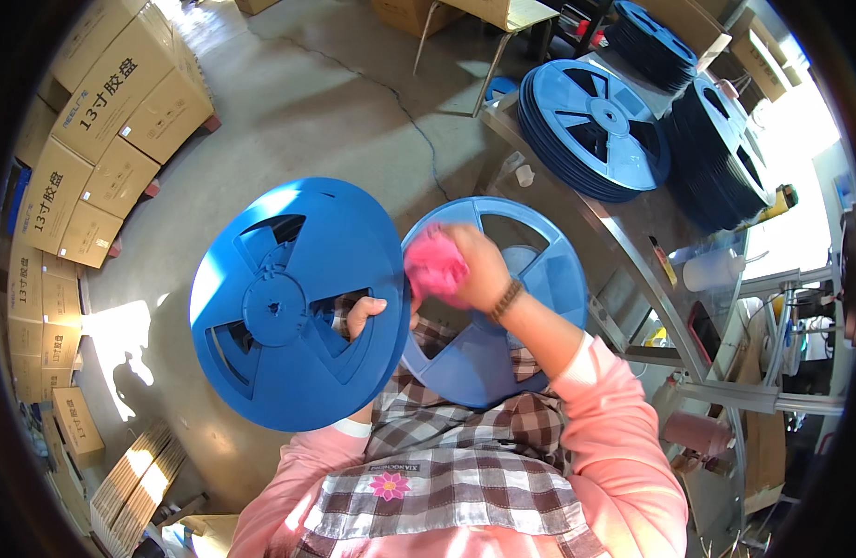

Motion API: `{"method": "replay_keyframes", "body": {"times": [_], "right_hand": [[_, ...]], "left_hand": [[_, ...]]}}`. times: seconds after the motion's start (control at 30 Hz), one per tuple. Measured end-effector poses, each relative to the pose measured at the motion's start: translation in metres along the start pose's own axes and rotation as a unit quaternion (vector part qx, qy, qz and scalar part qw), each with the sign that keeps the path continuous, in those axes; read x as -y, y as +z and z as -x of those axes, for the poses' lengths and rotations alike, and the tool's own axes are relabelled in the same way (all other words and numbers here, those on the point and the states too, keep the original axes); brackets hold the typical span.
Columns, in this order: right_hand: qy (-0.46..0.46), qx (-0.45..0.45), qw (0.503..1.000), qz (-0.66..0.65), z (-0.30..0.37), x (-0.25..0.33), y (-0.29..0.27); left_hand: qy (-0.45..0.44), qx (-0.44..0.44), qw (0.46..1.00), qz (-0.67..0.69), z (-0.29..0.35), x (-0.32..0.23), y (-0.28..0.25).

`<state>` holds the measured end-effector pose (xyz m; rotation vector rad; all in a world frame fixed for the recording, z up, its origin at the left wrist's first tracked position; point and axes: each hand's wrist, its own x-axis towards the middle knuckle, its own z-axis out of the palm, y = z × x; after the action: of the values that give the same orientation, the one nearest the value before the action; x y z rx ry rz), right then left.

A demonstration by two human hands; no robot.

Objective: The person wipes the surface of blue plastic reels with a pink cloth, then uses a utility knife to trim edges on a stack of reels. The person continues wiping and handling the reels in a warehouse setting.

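My left hand [364, 314] grips a large blue plastic reel [349, 251] through one of its cutouts, with the thumb over the face. The reel is held tilted in front of me, to the left. In my right hand [484, 265] a bunched pink cloth [434, 263] is closed in the fingers, close to the reel's right edge; whether it touches the rim I cannot tell. Behind that hand, a second, paler blue reel [465, 363] leans over my lap against the checked apron [428, 498]. The left fingers behind the held reel are mostly hidden.
A metal table [623, 219] at the right bears stacks of blue reels [623, 158], a plastic bottle [711, 270] and a phone [703, 330]. Cardboard boxes [102, 139] are piled along the left. A chair [516, 17] and a floor crack lie ahead. Flattened cardboard [135, 474] stands at lower left.
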<state>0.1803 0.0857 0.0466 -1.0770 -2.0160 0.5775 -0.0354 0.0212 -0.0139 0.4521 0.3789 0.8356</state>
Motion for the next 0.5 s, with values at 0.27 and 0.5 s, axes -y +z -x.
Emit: {"method": "replay_keyframes", "body": {"times": [0.27,0.5], "right_hand": [[0.005,0.032,0.999,-0.008,0.088,-0.036,-0.076],[-0.073,-0.003,0.997,-0.024,-0.010,-0.039,0.017]], "left_hand": [[0.013,0.020,0.999,-0.036,-0.003,-0.013,0.025],[0.041,-0.071,0.997,-0.010,0.006,-0.004,0.016]]}}
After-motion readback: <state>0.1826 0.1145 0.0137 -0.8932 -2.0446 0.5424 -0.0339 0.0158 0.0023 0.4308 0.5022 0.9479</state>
